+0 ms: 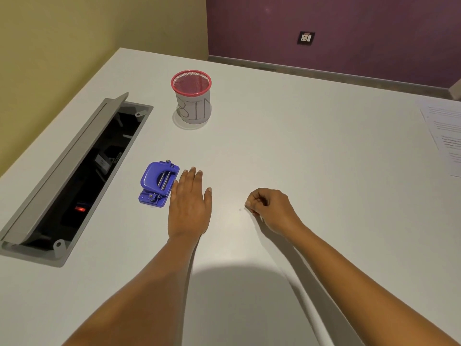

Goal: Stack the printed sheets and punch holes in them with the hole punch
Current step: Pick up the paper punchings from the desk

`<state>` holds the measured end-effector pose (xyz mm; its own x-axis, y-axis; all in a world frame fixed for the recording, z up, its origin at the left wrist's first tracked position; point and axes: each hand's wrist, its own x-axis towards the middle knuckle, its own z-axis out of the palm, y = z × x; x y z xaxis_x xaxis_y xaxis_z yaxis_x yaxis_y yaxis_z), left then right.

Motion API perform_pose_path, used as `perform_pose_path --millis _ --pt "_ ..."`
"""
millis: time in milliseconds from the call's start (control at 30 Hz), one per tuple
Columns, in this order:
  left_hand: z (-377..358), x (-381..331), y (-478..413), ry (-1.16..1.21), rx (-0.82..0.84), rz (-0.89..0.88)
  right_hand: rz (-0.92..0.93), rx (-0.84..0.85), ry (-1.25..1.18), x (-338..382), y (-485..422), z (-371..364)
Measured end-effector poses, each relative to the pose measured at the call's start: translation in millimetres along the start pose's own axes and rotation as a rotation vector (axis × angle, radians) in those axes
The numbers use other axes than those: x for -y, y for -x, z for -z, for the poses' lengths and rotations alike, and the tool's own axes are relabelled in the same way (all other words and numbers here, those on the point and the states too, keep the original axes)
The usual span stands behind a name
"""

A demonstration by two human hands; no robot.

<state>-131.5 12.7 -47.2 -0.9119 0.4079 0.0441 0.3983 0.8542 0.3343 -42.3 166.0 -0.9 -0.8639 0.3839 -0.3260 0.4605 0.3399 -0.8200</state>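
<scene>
On a white counter point(299, 146), the left hand point(189, 203) lies flat and released, just right of the blue hole punch point(158, 183). The right hand point(272, 208) is loosely clenched, grasping nothing visible. The printed sheets point(446, 136) lie well apart, far right, nearer the right hand.

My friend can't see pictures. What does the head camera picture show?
Two bare hands rest on a white table: the left hand lies flat beside a blue hole punch, the right hand is curled loosely. Behind stands a pink mesh cup labelled BIN, and printed sheets lie at the far right edge.
</scene>
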Motion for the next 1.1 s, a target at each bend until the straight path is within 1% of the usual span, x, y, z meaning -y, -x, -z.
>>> perform_pose_path --millis 100,367,500,667,733,767,867,933,1000,1100 --pt "-0.1 0.0 0.1 0.004 -0.004 0.0 0.113 -0.022 0.227 -1.4 2.8 -5.7" --pt "-0.5 0.1 0.2 -0.011 -0.007 0.0 0.266 0.077 0.637 8.1 3.1 -13.4" --pt "-0.3 0.0 0.4 -0.013 -0.005 0.0 0.283 0.116 0.797 14.8 5.1 -16.0" --pt "0.2 -0.4 0.7 -0.01 -0.004 0.003 0.313 0.094 0.878 14.6 2.8 -21.6" --pt "0.2 -0.5 0.7 -0.011 0.0 0.003 0.307 0.063 0.837 12.8 -2.0 -23.3" --pt "0.1 -0.5 0.6 -0.011 0.001 0.004 0.274 0.036 0.755 12.5 -6.0 -22.7" --pt "0.1 -0.6 0.9 -0.018 0.001 0.006 0.082 -0.05 0.295 19.7 -22.5 -14.8" --pt "-0.1 -0.4 1.3 -0.017 0.0 0.007 0.004 -0.1 0.059 32.1 -37.6 -8.6" --pt "0.0 -0.6 0.7 -0.003 -0.004 0.008 -0.014 -0.139 -0.051 50.1 -55.8 -3.7" --pt "0.0 -1.4 1.2 0.005 -0.009 0.014 0.038 -0.18 -0.101 85.1 -84.0 1.3"
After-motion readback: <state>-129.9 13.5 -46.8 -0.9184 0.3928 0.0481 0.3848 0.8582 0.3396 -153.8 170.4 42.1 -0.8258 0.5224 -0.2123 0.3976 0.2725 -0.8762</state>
